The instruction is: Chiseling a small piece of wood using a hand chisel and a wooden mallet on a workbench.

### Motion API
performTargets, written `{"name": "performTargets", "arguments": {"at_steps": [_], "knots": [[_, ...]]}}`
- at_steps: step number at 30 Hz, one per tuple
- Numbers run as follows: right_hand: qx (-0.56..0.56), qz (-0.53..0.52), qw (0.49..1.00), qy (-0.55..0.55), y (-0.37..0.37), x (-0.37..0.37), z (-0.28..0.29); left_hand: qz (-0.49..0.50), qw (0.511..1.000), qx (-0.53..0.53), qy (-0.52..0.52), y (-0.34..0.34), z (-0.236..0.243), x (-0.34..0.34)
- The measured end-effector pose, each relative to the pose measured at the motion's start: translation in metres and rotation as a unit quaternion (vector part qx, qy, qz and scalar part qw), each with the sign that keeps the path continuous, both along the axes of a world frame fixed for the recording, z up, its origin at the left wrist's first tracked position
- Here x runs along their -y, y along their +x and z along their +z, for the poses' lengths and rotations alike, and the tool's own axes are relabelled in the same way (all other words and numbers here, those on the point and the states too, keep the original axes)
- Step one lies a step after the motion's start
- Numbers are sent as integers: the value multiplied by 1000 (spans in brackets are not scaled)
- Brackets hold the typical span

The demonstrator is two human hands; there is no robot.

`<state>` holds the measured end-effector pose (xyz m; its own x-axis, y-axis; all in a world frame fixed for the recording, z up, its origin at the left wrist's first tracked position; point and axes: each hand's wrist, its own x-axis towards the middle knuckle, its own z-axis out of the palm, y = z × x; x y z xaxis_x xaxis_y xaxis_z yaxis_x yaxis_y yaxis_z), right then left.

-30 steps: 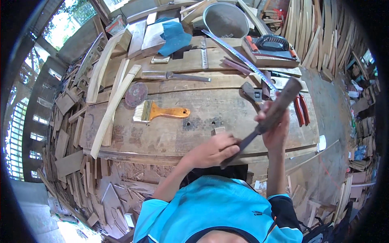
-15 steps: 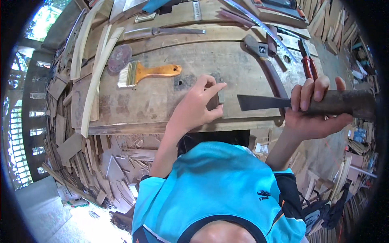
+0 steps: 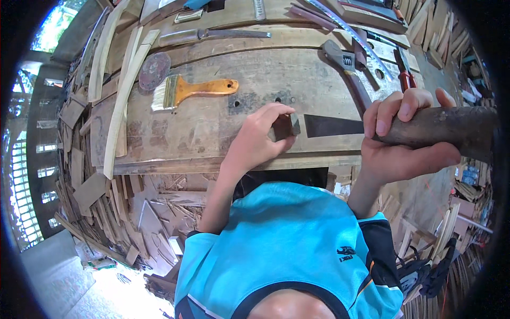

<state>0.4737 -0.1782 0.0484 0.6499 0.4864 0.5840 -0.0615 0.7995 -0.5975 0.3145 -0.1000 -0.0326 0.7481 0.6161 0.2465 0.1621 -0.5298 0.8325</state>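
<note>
My left hand [image 3: 261, 134] is over the front part of the wooden workbench [image 3: 196, 135]. Its thumb and forefinger close around a small dark block [image 3: 296, 125] with a grey end face, partly covered by the fingers. To the right, my right hand [image 3: 398, 143] is wrapped around the thick, dark wooden handle [image 3: 451, 130] of a chisel-like tool. Its flat, flared dark blade [image 3: 332, 126] points left toward the block, a small gap apart. The handle's outer end runs into the dark rim of the picture.
Beyond my hands lie a paintbrush [image 3: 199, 89], a round reddish disc [image 3: 155, 70], a wood-handled chisel [image 3: 212, 34], an adjustable wrench [image 3: 342, 66], red-handled pliers [image 3: 406, 74] and a steel ruler [image 3: 348, 37]. Long wood strips [image 3: 125, 95] cross the bench's left end. Offcuts litter the floor [image 3: 154, 212].
My right hand has moved slightly left with the tool, bringing the blade level with the block and closer to it. The handle looks larger. My left hand stays at the block.
</note>
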Motion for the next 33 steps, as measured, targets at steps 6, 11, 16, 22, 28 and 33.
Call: {"name": "performTargets", "arguments": {"at_steps": [6, 11, 16, 22, 28, 33], "knots": [[25, 20, 999, -8, -9, -8, 1, 2, 999, 44, -18, 2, -2, 0], [40, 21, 998, -49, -13, -12, 2, 1, 999, 35, -23, 0, -1, 0], [32, 3, 997, -76, -15, -14, 5, -8, 998, 37, -45, 1, -1, -1], [30, -37, 993, -110, -22, -16, 11, -10, 999, 29, -10, 0, 0, -1], [50, -69, 987, -135, -26, -19, 14, -10, 999, 32, 4, 1, 1, -1], [20, -70, 988, -139, -23, -19, 9, -9, 999, 33, -27, -1, 2, -1]]}}
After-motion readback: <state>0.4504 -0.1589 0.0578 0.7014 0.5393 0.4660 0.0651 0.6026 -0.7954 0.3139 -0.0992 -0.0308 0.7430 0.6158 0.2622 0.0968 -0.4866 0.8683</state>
